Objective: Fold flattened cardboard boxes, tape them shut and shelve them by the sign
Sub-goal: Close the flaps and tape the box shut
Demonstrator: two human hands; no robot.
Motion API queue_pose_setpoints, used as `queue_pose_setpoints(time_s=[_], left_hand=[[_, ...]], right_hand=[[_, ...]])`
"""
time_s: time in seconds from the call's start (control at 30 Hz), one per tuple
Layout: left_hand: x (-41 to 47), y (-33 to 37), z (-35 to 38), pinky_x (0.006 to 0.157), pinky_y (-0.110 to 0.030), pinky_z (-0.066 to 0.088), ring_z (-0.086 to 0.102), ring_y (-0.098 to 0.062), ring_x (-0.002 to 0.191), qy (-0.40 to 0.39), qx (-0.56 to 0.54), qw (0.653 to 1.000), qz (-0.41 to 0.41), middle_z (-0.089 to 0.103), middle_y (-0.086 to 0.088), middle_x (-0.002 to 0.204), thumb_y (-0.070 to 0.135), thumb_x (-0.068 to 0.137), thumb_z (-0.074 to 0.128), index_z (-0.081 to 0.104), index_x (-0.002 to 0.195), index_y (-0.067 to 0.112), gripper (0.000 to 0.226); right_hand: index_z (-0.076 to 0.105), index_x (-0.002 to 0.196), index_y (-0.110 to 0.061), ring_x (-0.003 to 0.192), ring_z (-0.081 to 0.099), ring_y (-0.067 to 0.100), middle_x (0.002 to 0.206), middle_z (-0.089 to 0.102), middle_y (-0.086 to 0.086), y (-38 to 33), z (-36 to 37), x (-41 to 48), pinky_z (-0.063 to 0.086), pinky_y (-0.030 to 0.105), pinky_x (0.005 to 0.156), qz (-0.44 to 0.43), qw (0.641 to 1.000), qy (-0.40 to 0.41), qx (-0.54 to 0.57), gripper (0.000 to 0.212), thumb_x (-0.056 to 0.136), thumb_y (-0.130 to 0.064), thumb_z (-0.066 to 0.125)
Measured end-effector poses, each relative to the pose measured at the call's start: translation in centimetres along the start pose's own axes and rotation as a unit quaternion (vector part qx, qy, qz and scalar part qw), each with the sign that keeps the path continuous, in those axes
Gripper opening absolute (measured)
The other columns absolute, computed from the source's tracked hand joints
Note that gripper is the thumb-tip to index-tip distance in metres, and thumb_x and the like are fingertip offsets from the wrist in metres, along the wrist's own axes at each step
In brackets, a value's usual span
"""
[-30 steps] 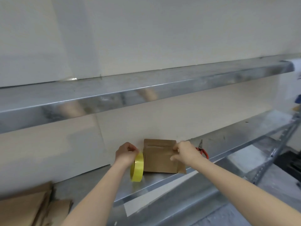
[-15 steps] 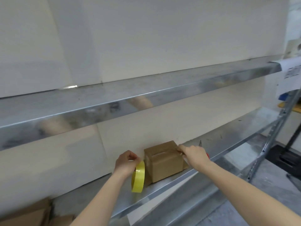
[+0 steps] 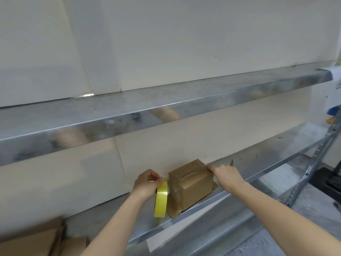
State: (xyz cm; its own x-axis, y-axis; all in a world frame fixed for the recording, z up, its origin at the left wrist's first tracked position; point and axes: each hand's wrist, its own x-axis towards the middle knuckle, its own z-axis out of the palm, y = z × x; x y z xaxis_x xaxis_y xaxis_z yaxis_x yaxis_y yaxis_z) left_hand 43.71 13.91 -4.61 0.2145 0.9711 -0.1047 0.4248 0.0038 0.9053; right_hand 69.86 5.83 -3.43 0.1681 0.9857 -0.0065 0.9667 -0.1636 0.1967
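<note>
A small brown cardboard box [image 3: 191, 183] stands folded on the lower metal shelf [image 3: 258, 159], with flaps spread flat under it. Clear tape runs across its top. My right hand [image 3: 224, 172] presses the tape down at the box's far right top edge, fingers curled over the corner. My left hand [image 3: 146, 183] holds a yellow tape roll [image 3: 161, 199] upright just left of the box, thumb and fingers pinching the roll's top.
Flattened cardboard boxes [image 3: 36, 239] lie at the lower left of the shelf. Scissor tips [image 3: 232, 162] stick up behind my right hand. An upper metal shelf [image 3: 166, 108] runs overhead. A paper sign [image 3: 336, 76] hangs at the far right by the shelf post [image 3: 311, 167].
The box went from lying flat-faced toward me to standing as a cube. My right hand slid to its far right top edge. The view shifted slightly left and down.
</note>
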Motion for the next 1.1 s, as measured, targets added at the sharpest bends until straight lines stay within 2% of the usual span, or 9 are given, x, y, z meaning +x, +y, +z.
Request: queue_pose_setpoints(time_s=[0.1,0.2,0.37,0.57,0.63,0.77,0.87,0.93,1.1], left_hand=[[-0.2,-0.2,-0.2,0.065,-0.028,0.050,0.063,-0.021,0.081,0.007,0.004,1.000,-0.002,0.069,-0.005,0.088,0.017,0.081,0.075,0.060,0.073,0.017,0.017],[-0.3,-0.3,-0.1,0.073,-0.033,0.052,0.063,-0.023,0.081,0.013,0.010,1.000,-0.005,0.069,-0.005,0.087,0.018,0.081,0.075,0.059,0.072,0.018,0.018],[-0.3,-0.7,0.0,0.081,-0.040,0.053,0.062,-0.023,0.079,0.014,0.002,1.000,-0.006,0.071,-0.007,0.089,0.020,0.080,0.075,0.059,0.072,0.018,0.018],[-0.7,-0.9,-0.9,0.084,-0.040,0.051,0.064,-0.027,0.092,0.041,-0.036,0.999,0.000,0.071,-0.004,0.095,0.023,0.083,0.073,0.057,0.076,0.019,0.018],[-0.8,-0.7,-1.2,0.088,-0.039,0.049,0.064,-0.025,0.094,0.050,-0.039,0.998,0.003,0.070,-0.003,0.096,0.025,0.085,0.071,0.055,0.078,0.020,0.018],[-0.7,0.4,-1.5,0.078,-0.032,0.044,0.061,-0.025,0.090,0.052,-0.083,0.995,0.023,0.070,-0.007,0.104,0.021,0.090,0.063,0.050,0.079,0.020,0.017],[-0.8,1.7,-1.1,0.071,-0.029,0.042,0.063,-0.026,0.088,0.064,-0.118,0.990,0.032,0.069,-0.011,0.104,0.018,0.093,0.059,0.048,0.081,0.019,0.017],[-1.4,2.5,-0.8,0.069,-0.029,0.046,0.062,-0.021,0.080,0.075,-0.163,0.983,0.035,0.068,-0.012,0.098,0.015,0.094,0.059,0.047,0.082,0.017,0.017],[-3.2,3.4,-0.9,0.053,-0.019,0.049,0.061,-0.015,0.073,0.047,-0.199,0.978,0.041,0.065,-0.005,0.087,0.009,0.094,0.057,0.047,0.084,0.012,0.015]], right_hand=[[0.036,0.140,-0.014,0.096,0.063,0.031,0.109,0.063,0.011,-0.2,0.7,0.1,0.046,0.035,0.068,0.026,0.998,-0.006,0.065,0.054,0.090,0.004,0.038],[0.049,0.124,-0.008,0.092,0.060,0.033,0.109,0.062,0.017,-1.4,0.4,0.2,0.043,0.033,0.067,0.072,0.969,-0.029,0.236,0.033,0.095,-0.018,0.036],[0.058,0.111,0.001,0.085,0.058,0.029,0.107,0.063,0.017,-3.4,0.1,1.0,0.040,0.030,0.066,0.139,0.945,-0.063,0.289,0.063,0.098,-0.056,0.034],[0.024,0.144,-0.007,0.117,0.054,0.035,0.134,0.052,0.016,-3.8,-0.5,1.8,0.047,0.041,0.091,0.196,0.927,-0.101,0.305,0.069,0.096,-0.055,0.039],[0.015,0.149,-0.011,0.122,0.049,0.035,0.136,0.049,0.017,-4.4,-1.2,1.2,0.040,0.043,0.095,0.198,0.944,-0.041,0.261,0.071,0.096,-0.050,0.040],[0.053,0.121,-0.014,0.111,0.052,0.029,0.118,0.060,0.009,-6.7,-3.4,-0.9,0.040,0.038,0.091,0.087,0.942,0.173,0.273,0.044,0.093,-0.047,0.042],[0.062,0.083,-0.018,0.088,0.059,0.022,0.087,0.065,0.000,-8.9,-5.3,-2.6,0.045,0.036,0.077,-0.023,0.921,0.123,0.368,0.065,0.080,-0.075,0.032],[0.062,0.076,-0.021,0.080,0.057,0.015,0.078,0.062,-0.007,-10.0,-6.0,-3.7,0.043,0.034,0.074,-0.090,0.917,0.076,0.382,0.063,0.075,-0.080,0.039],[0.060,0.094,-0.014,0.086,0.061,0.019,0.087,0.064,0.000,-10.1,-6.0,-5.6,0.046,0.032,0.078,-0.118,0.896,0.009,0.428,0.024,0.088,-0.037,0.064]])
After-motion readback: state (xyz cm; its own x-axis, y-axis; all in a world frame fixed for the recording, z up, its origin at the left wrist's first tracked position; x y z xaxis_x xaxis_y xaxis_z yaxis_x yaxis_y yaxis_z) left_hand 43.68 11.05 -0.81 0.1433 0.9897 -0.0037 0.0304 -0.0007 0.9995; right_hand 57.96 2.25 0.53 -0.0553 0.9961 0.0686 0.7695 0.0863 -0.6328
